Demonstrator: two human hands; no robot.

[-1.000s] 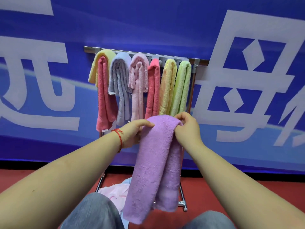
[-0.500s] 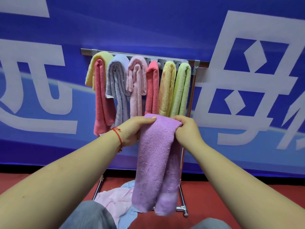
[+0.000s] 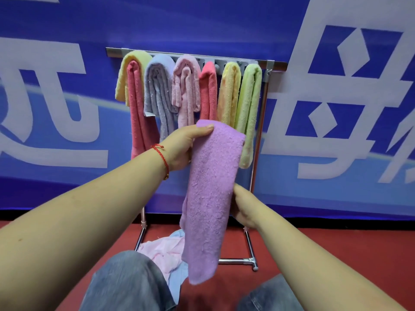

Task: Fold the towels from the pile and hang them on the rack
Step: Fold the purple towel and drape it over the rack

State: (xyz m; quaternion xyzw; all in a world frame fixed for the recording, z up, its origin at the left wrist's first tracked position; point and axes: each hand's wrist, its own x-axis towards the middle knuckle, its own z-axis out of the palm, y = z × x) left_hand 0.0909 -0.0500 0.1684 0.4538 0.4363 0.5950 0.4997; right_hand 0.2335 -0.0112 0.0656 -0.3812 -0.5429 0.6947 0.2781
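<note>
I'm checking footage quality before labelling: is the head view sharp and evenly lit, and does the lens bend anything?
Head view: lighting is even and soft, with no glare or hard shadows; the purple towel and the left hand look sharp; the right hand is slightly soft; the wide-angle lens bows the rack post and enlarges the forearms at the frame's bottom edge.

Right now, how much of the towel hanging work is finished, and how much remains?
Done: seven folded towels hang on the rack, from the yellow towel to the green towel. In hand: the left hand pinches the top of the folded purple towel, and the right hand touches its side. Left: hanging it, then the pink and blue pile on the floor.
</note>
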